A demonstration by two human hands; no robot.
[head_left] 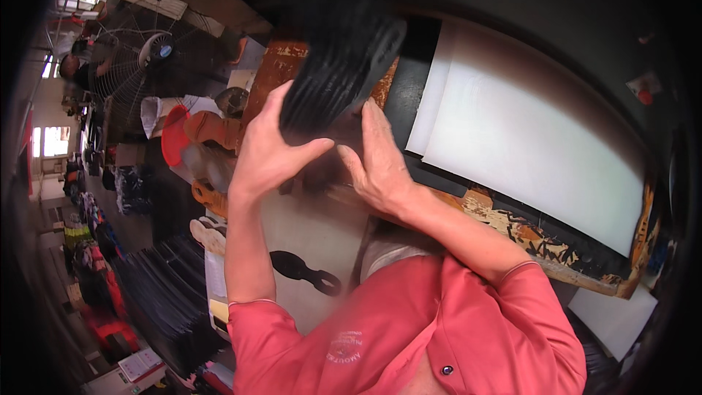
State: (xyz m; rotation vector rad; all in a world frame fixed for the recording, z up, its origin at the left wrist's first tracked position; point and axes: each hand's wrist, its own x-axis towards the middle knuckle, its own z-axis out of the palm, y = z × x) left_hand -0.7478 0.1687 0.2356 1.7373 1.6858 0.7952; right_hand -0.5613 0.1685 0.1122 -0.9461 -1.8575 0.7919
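White sheets [534, 132] spread broad and bright out to the right of the fingers, and here's the blurred black stack of thin pieces [333, 80], just beyond the thumbs and between the two hands. The left hand [274, 146] has its thumb wide of the fingers at the stack's left side, the right hand [384, 172] has fingertips at its near right edge, and whether either clamps I can't tell! Nearer the body than the left fingers lies a looped black piece [296, 267], with dark scraps [552, 251] off to the right.

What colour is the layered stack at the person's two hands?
The layered stack is black, though somewhat blurred; it shows best in the head view.
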